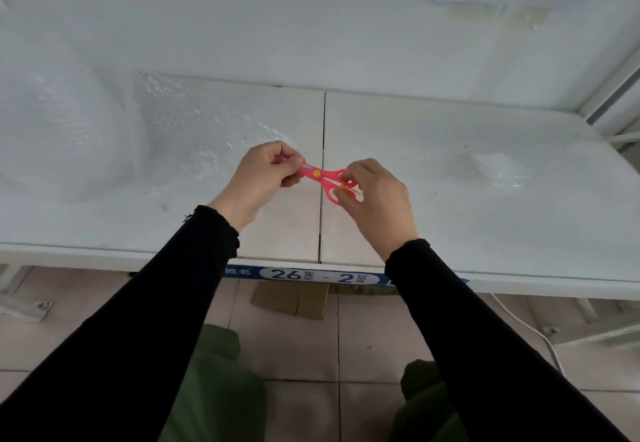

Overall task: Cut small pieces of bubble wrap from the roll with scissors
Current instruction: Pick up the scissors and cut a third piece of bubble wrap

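Apparently little cutting is done: one small bubble wrap piece [497,171] lies at the right of the table [415,233]. Both hands pinch the pink scissors [325,178] at frame centre, left hand [266,178] on the blade end, right hand [377,199] at the handles. Loose sheet from the roll [62,130], at left, waits uncut.

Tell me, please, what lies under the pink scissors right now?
The pink scissors are held in the air by the left hand and right hand. Beneath them is bare white table with its centre seam; the blade tips are hidden in the left hand.
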A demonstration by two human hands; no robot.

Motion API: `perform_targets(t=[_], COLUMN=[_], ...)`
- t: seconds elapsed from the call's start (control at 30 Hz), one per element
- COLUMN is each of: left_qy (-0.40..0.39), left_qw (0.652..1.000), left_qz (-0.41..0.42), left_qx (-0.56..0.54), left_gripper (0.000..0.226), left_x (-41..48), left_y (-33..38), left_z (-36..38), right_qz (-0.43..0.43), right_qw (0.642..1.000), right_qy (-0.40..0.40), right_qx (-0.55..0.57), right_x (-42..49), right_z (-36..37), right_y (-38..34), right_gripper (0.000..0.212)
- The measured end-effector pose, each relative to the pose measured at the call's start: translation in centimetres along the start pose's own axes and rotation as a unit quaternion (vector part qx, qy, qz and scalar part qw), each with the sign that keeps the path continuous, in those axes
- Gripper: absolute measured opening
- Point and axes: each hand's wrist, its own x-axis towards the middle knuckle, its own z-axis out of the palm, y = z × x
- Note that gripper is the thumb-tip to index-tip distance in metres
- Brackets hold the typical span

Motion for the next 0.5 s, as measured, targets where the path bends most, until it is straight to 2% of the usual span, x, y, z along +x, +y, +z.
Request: perform_targets(t=[0.13, 0.23, 0.27, 0.3, 0.33, 0.37, 0.43, 0.5], left_qy=[-0.003, -0.047, -0.052, -0.043, -0.026, -0.016, -0.039, -0.080], left_qw=[0.997, 0.990, 0.993, 0.996, 0.991, 0.970, 0.921, 0.902], left_qz=[0.029, 0.051, 0.060, 0.072, 0.080, 0.085, 0.078, 0.056], left_qx=[-0.074, -0.126, -0.090, -0.007, 0.107, 0.226, 0.380, 0.421], left_gripper=[0.007, 0.015, 0.025, 0.034, 0.038, 0.038, 0.037, 0.038], left_x=[-1.8, -2.6, -2.5, -2.3, -1.9, -1.7, -1.5, -1.3], left_y=[1.9, 2.4, 2.2, 1.7, 1.0, 0.2, -1.5, -3.0], left_z=[0.6, 0.2, -0.2, -0.8, -1.5, -2.1, -2.7, -2.5], right_qz=[-0.011, 0.070, 0.106, 0.146, 0.182, 0.210, 0.226, 0.220], right_qw=[1.000, 0.996, 0.989, 0.979, 0.965, 0.955, 0.954, 0.963], right_qy=[0.011, 0.001, -0.004, -0.011, -0.019, -0.034, -0.075, -0.101], right_qx=[-0.010, 0.051, 0.098, 0.145, 0.187, 0.206, 0.181, 0.120], right_x=[0.3, 0.3, 0.3, 0.3, 0.4, 0.4, 0.2, 0.0], right_z=[-0.6, -0.7, -0.7, -0.7, -0.7, -0.6, -0.3, 0.3], right_y=[0.3, 0.6, 0.8, 1.1, 1.3, 1.6, 2.1, 2.1], right_gripper=[0.017, 0.017, 0.018, 0.022, 0.024, 0.023, 0.028, 0.038])
